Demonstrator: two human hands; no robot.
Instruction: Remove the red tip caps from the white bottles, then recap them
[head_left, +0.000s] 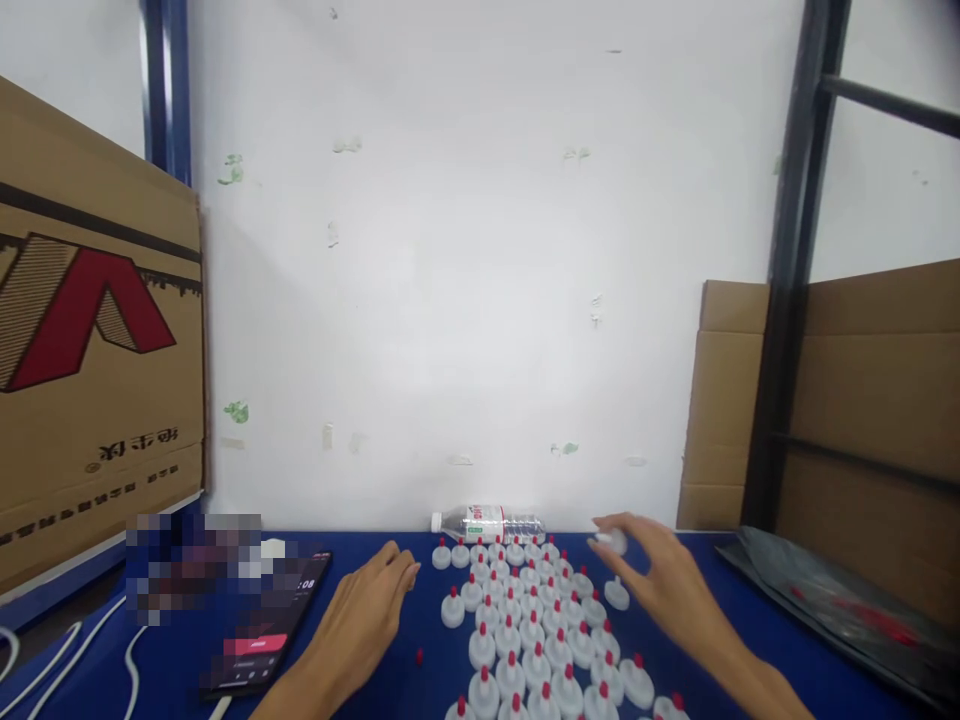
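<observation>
Along the back edge of the blue table (pixel 405 690): clear plastic bottle with white-and-red label (pixel 487 523), lying lengthwise just behind the rows.
Left side: flat black phone (pixel 270 625), slanting.
Right edge: dark grey plastic bag (pixel 825 610).
Middle: rows of red-tipped round white plastic caps (pixel 532 635), upright, between the hands; small red tip (pixel 419 656) loose left of them.
Right hand (pixel 660 570): pinches an untipped white plastic cap (pixel 616 542) near the back edge, nozzle toward the left edge, axis tilted.
Left hand (pixel 367 600): fingers curled; cannot tell whether it grips anything.
</observation>
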